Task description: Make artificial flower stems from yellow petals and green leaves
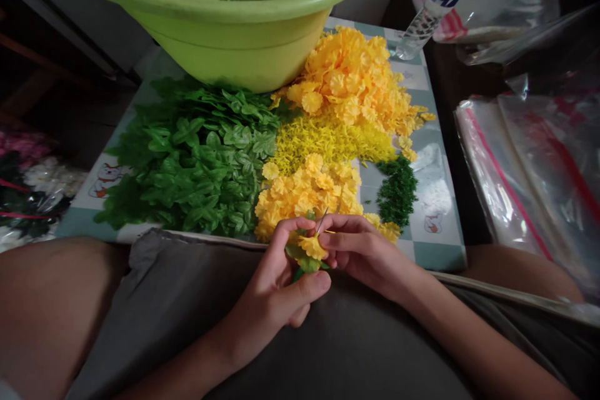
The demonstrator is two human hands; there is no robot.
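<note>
My left hand (pixel 281 284) is curled around a small artificial flower stem with green leaves (pixel 309 262). A yellow artificial flower (pixel 313 246) sits above those leaves, in front of my fingers. From its middle a thin wire-like stem (pixel 322 220) points upward. The fingers of my right hand (pixel 359 250) are pinched together at the flower's right edge, beside the wire. Just beyond both hands lies a pile of light orange-yellow flower heads (pixel 309 190).
A big green tub (pixel 244 44) stands at the back of the low table (pixel 438 219). Around it are green leaves (pixel 187 156), orange flower heads (pixel 351 81), yellow sprigs (pixel 328 137) and dark green sprigs (pixel 397 190). A plastic bottle (pixel 434 9) and plastic bags (pixel 525 162) are at right.
</note>
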